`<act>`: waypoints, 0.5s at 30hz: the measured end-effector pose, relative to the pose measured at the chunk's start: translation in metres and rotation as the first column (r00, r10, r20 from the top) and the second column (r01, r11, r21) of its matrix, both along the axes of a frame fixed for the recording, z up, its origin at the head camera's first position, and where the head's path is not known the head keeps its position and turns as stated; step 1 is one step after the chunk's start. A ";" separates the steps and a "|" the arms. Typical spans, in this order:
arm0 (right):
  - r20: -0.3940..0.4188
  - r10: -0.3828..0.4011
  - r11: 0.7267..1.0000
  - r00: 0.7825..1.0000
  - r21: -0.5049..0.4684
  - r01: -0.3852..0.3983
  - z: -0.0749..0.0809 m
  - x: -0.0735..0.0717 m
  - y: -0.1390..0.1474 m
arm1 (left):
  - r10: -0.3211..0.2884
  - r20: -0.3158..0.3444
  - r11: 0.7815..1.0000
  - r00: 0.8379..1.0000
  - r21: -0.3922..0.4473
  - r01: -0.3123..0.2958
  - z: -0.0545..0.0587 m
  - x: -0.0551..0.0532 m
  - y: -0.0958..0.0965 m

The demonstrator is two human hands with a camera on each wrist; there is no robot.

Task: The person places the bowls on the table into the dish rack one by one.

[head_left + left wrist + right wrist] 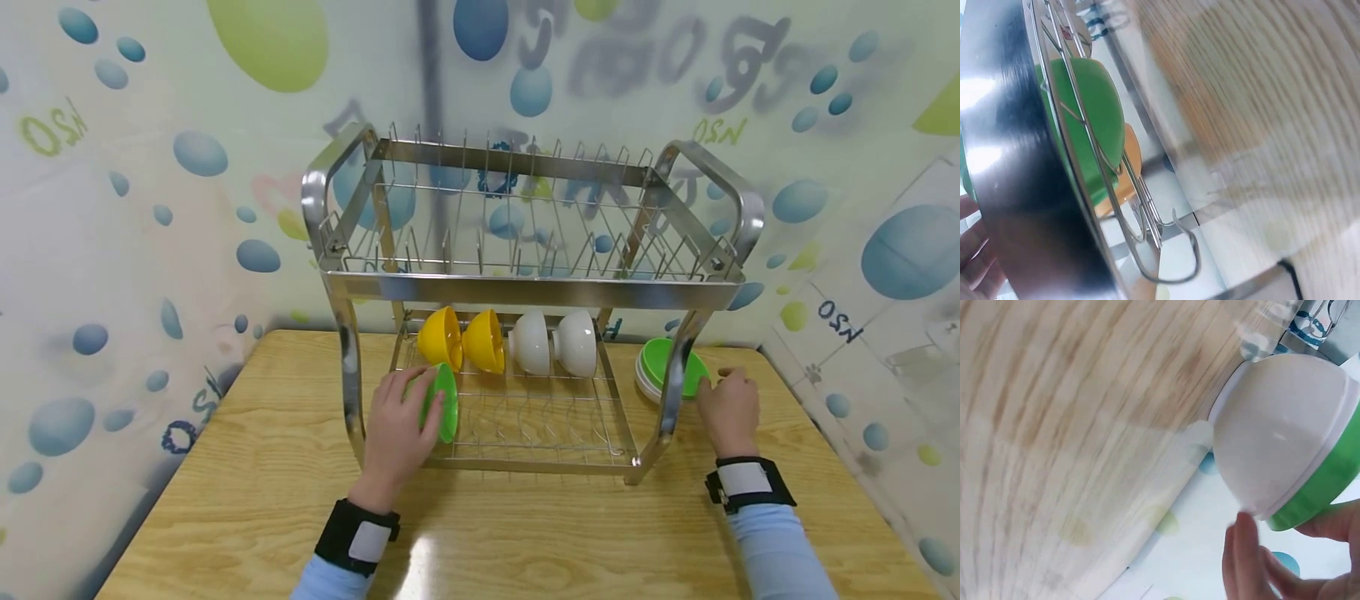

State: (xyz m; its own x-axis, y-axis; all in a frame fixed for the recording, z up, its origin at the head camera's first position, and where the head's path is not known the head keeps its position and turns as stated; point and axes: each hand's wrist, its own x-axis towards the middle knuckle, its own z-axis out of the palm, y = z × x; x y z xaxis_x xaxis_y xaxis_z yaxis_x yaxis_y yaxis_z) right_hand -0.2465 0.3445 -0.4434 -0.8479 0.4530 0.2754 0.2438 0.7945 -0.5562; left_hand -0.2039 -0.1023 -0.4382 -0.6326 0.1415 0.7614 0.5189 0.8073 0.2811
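Note:
On the lower tier of a metal dish rack [536,290], a green bowl [449,404] stands on its side. My left hand [397,417] holds it, thumb at the near side and fingers over its upper edge. In the left wrist view this green bowl [1094,119] shows behind the rack wires, and the fingers [979,250] are partly hidden by the steel bar. Right of the rack, another green bowl [663,362] tops a stack with a white bowl [1272,431] beneath. My right hand [729,408] pinches the green bowl's rim, fingertips right at the white bowl's edge.
Behind the held bowl, two yellow bowls [439,337] and two white bowls [576,343] stand on their sides in a row on the lower tier. Wire slots [495,208] fill the upper tier. The wooden table [525,542] meets a patterned wall [150,275].

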 end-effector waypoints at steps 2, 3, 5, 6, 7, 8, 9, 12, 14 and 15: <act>0.000 0.017 1.000 1.000 0.016 -0.017 -0.001 -0.003 0.002 | 0.005 0.004 1.000 1.000 -0.004 -0.005 0.000 0.001 -0.002; -0.003 0.026 0.999 1.000 0.028 -0.026 -0.001 -0.005 0.003 | 0.008 0.008 1.000 1.000 -0.008 -0.008 0.000 0.001 -0.003; 0.008 0.047 0.997 0.999 0.053 -0.047 -0.001 -0.007 0.005 | 0.010 0.011 1.000 1.000 -0.012 -0.010 0.000 0.001 -0.005; 0.019 0.057 0.997 0.998 0.057 -0.058 -0.001 -0.009 0.006 | 0.010 0.010 1.000 1.000 -0.013 -0.009 0.000 0.001 -0.005; 0.029 0.069 0.996 0.997 0.061 -0.071 -0.001 -0.010 0.007 | 0.009 0.011 1.000 1.000 -0.013 -0.009 0.000 0.001 -0.005; 0.039 0.080 0.995 0.996 0.063 -0.082 -0.001 -0.010 0.008 | 0.009 0.013 1.000 1.000 -0.016 -0.009 0.000 0.001 -0.006; 0.045 0.089 0.994 0.995 0.065 -0.092 -0.001 -0.011 0.009 | 0.009 0.014 1.000 1.000 -0.018 -0.008 -0.001 0.000 -0.006; 0.067 0.106 0.993 0.992 0.053 -0.110 0.000 -0.012 0.010 | 0.008 0.013 1.000 1.000 -0.022 -0.007 -0.001 0.000 -0.006; 0.076 0.115 0.992 0.990 0.053 -0.119 0.001 -0.012 0.010 | 0.009 0.013 1.000 1.000 -0.026 -0.008 -0.001 0.000 -0.006; 0.084 0.114 0.991 0.990 0.054 -0.119 0.002 -0.013 0.010 | 0.009 0.012 1.000 1.000 -0.026 -0.009 0.000 0.000 -0.006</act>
State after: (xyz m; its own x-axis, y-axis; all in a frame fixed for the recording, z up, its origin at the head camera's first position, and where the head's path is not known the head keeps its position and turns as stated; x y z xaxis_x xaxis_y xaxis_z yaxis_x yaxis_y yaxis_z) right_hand -0.2595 0.3547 -0.4418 -0.9143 0.3351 0.2274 0.1900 0.8508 -0.4900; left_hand -0.2043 -0.1083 -0.4385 -0.6431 0.1559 0.7498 0.5085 0.8190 0.2659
